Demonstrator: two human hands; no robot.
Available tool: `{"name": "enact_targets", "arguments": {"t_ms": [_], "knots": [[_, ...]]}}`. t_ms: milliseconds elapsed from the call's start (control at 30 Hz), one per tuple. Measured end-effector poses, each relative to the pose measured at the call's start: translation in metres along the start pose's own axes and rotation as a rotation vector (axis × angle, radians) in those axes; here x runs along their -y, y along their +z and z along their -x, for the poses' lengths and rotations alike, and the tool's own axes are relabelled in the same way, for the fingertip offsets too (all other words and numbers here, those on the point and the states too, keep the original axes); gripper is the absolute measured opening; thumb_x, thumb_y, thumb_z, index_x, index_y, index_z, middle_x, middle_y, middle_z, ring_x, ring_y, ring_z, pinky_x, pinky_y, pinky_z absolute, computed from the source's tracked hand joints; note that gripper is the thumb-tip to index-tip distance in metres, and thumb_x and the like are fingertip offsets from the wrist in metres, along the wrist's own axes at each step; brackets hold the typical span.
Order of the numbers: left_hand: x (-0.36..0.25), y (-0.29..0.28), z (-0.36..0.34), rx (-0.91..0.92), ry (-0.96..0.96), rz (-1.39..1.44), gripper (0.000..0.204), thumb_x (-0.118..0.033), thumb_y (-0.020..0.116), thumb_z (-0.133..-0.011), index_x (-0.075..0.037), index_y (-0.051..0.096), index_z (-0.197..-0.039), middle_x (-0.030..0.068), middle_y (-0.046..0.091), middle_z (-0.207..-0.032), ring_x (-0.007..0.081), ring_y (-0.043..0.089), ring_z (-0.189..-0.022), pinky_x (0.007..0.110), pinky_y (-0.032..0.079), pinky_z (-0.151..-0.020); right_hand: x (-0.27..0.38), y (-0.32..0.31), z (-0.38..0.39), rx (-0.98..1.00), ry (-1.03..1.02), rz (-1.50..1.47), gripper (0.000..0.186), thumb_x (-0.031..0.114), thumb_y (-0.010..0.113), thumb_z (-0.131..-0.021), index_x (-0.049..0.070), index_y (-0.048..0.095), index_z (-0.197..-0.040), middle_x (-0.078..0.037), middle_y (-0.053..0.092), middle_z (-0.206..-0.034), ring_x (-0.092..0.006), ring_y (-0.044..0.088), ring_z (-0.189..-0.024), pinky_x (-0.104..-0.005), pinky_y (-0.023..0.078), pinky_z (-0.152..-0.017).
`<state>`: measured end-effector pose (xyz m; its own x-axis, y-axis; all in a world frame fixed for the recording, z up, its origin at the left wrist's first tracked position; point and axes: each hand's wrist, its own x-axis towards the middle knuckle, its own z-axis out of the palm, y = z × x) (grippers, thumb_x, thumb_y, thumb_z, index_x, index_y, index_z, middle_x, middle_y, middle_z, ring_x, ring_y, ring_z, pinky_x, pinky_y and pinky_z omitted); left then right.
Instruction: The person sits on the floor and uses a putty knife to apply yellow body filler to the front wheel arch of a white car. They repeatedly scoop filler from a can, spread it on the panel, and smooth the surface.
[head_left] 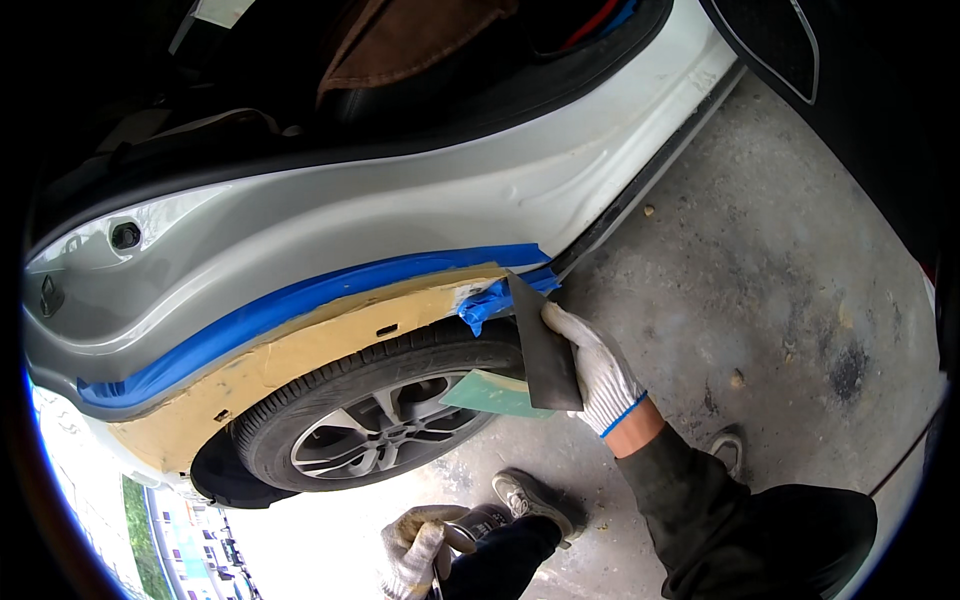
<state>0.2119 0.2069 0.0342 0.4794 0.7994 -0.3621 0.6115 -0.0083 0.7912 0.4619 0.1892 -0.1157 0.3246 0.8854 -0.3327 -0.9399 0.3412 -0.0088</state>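
Note:
My right hand (598,375), in a white knit glove with a blue cuff, is closed on a dark flat spreader (545,350). The spreader's upper tip reaches crumpled blue masking tape (488,303) at the right end of the wheel arch; whether it touches cannot be told. A green flat spreader (497,394) juts out from behind the dark one, its grip hidden. Beige filler (300,345) coats the arch below a long blue tape strip (330,278). My gloved left hand (415,550) is low in view, fingers curled around something mostly hidden, beside a can-like dark cylinder (482,522).
A tyre with a silver wheel (385,430) sits beneath the coated arch. Above it are the car's silver body (250,225) and open door frame. A dark door panel (850,110) hangs at upper right. Stained concrete floor (740,260) lies on the right; my shoes (530,500) stand on it.

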Motion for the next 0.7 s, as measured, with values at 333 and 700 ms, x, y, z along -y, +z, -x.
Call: {"name": "enact_targets", "arguments": {"t_ms": [333, 700], "knots": [[0.000, -0.002, 0.001, -0.023, -0.015, 0.010, 0.065, -0.050, 0.063, -0.092, 0.014, 0.064, -0.101, 0.0172, 0.067, -0.062, 0.0074, 0.041, -0.033, 0.022, 0.027, -0.032, 0.016, -0.012, 0.014, -0.322, -0.791, 1.138, 0.025, 0.022, 0.061, -0.096, 0.002, 0.069, -0.108, -0.013, 0.072, -0.094, -0.0203, 0.069, -0.078, -0.0302, 0.053, -0.070], [-0.004, -0.020, 0.017, 0.032, 0.042, 0.138, 0.058, -0.043, 0.060, -0.096, 0.015, 0.062, -0.103, 0.0200, 0.067, -0.064, 0.0091, 0.044, -0.034, 0.022, 0.032, -0.035, 0.032, 0.050, 0.035, -0.158, -1.263, 2.224, 0.018, 0.024, 0.061, -0.095, 0.008, 0.061, -0.087, -0.009, 0.061, -0.077, -0.0270, 0.063, -0.061, -0.0365, 0.053, -0.054]]}}
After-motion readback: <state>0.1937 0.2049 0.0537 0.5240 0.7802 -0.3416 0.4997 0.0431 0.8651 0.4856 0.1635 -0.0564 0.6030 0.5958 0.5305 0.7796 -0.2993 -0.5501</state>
